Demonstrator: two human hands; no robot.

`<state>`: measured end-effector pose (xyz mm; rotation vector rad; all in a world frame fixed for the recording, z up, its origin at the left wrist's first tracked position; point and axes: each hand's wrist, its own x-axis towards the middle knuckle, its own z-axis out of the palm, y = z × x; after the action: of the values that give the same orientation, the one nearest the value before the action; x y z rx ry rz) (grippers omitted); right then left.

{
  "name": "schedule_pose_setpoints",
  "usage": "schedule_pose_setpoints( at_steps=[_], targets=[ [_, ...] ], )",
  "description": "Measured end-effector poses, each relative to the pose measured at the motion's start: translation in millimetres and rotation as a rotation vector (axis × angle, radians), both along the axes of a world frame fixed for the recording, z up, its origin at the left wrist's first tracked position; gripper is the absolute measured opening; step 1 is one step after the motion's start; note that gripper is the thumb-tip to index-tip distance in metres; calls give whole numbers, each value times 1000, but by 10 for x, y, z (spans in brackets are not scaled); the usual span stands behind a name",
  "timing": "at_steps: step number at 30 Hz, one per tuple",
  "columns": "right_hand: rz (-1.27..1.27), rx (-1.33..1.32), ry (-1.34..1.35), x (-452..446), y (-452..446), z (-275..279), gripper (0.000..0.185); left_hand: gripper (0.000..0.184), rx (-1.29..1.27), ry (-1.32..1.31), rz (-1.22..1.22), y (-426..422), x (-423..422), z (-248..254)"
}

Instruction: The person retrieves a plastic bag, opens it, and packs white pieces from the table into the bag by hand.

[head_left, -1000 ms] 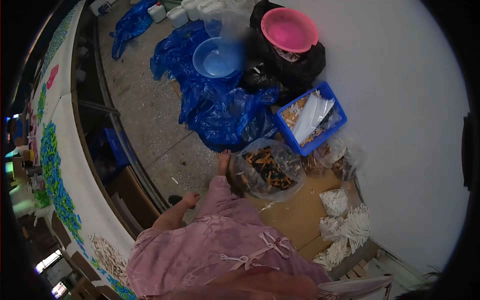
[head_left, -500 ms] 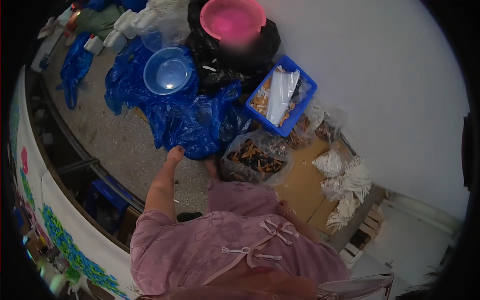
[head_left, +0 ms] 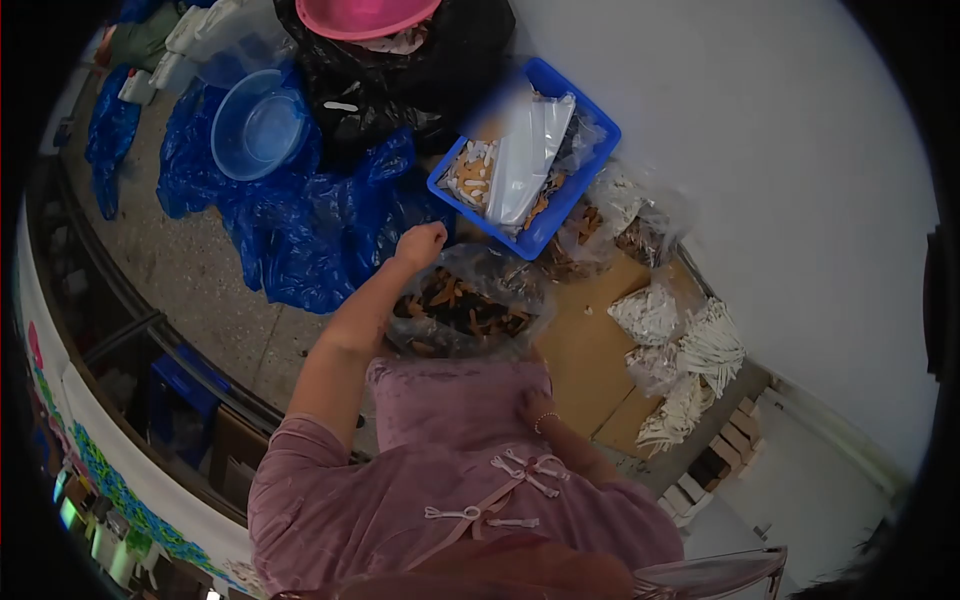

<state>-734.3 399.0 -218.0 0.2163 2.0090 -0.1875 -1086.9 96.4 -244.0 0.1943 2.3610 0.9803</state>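
Observation:
My left hand [head_left: 422, 243] is closed at the end of my outstretched arm, above the upper left edge of a clear plastic bag [head_left: 470, 303] with orange-brown and dark pieces in it. What the fingers hold, if anything, is hidden. My right hand [head_left: 535, 407] lies low by my pink clothing at the knee, its fingers too dim to make out. Just past the bag, a blue crate [head_left: 533, 245] sits tilted in view, holding white and orange pieces and a white plastic package [head_left: 527, 160].
Blue plastic sheeting [head_left: 310, 235] and a blue basin [head_left: 258, 125] lie left. A black bag [head_left: 350, 115] bears a pink basin [head_left: 368, 15]. Cardboard [head_left: 590, 350] and bundles of white strips [head_left: 711, 348] are right. A long table [head_left: 90, 410] edges the left; a wall stands right.
My left hand has moved right and forward, from beside the blue sheeting to the clear bag. The view has shifted, and the basins and crate now appear farther left.

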Motion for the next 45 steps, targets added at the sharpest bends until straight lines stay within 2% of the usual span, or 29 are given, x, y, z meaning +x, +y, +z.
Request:
schedule_pose_setpoints(
  at_steps=[1, 4, 6, 9, 10, 12, 14, 16, 18, 19, 20, 22, 26, 29, 31, 33, 35, 37, 39, 41, 42, 43, 44, 45],
  targets=[
    [72, -15, 85, -20, 151, -82, 55, 16, -11, -7, 22, 231, -113, -157],
    [156, -51, 16, -84, 523, -124, 56, 15, -128, -37, 33, 866, -442, -782],
    [160, -52, 62, -115, 667, -48, 55, 17, -268, 85, 5, 1277, -627, -1396],
    [87, -58, 116, -158, 801, 29, 53, 26, -449, -52, -17, 1763, -816, -2422],
    [97, -62, 111, -172, 847, 37, 53, 26, -452, -59, -8, 1915, -796, -2489],
    [43, -77, 157, -163, 946, 39, 52, 42, -534, -77, 294, 2250, -739, -2523],
    [-18, -78, 158, -113, 1045, 27, 52, 46, -538, -64, 339, 2376, -700, -2959],
    [-85, -75, 168, -31, 1122, -57, 51, 52, -538, -43, 379, 2431, -699, -3170],
    [-104, -109, 179, 57, 1213, -67, 51, 43, -526, 32, 327, 2458, -722, -3016],
    [-105, -113, 173, 21, 1237, -32, 51, 31, -500, 132, 334, 2477, -704, -2882],
    [-108, -113, 149, -30, 1239, 1, 51, 31, -511, 131, 333, 2487, -708, -2714],
    [-113, -140, 143, -84, 1219, 42, 51, 15, -550, 81, 188, 2416, -801, -2461],
    [-112, -151, 224, -65, 1192, 60, 50, 15, -559, 340, 15, 2241, -952, -2232],
    [-137, -156, 269, -54, 1143, 58, 50, 11, -458, 405, -25, 2365, -1238, -1430],
    [-152, -162, 301, -89, 1121, 98, 50, 7, -111, 831, 119, 2444, -1463, -636],
    [-197, -146, 295, -192, 1094, 165, 50, 12, 154, 1057, 272, 2474, -1646, 366],
    [-204, -149, 342, -204, 1113, 153, 49, 23, 560, 863, 572, 2521, -1542, 1488],
    [-192, -163, 388, -213, 1191, 100, 48, 28, 690, 752, 652, 2255, -1474, 2185],
    [-189, -218, 299, -273, 1362, 19, 48, 29, 697, 780, 692, 2067, -1279, 2771],
    [-202, -304, 98, -387, 1577, -84, 45, 29, 769, 422, 883, 1877, -894, 3394],
    [-170, -319, 105, -679, 1620, -249, 45, 32, 731, 354, 871, 1623, -700, 3556],
    [138, -361, 408, -941, 1677, -360, 41, 32, 719, 381, 892, 1657, -477, 3872],
    [-190, -423, 538, -975, 1893, -345, 41, 33, 688, 317, 1029, 1723, -209, 4180],
    [-446, -460, 335, -1440, 1892, 178, 46, 35, 660, 247, 1168, 1744, 25, 4424]
  ],
)
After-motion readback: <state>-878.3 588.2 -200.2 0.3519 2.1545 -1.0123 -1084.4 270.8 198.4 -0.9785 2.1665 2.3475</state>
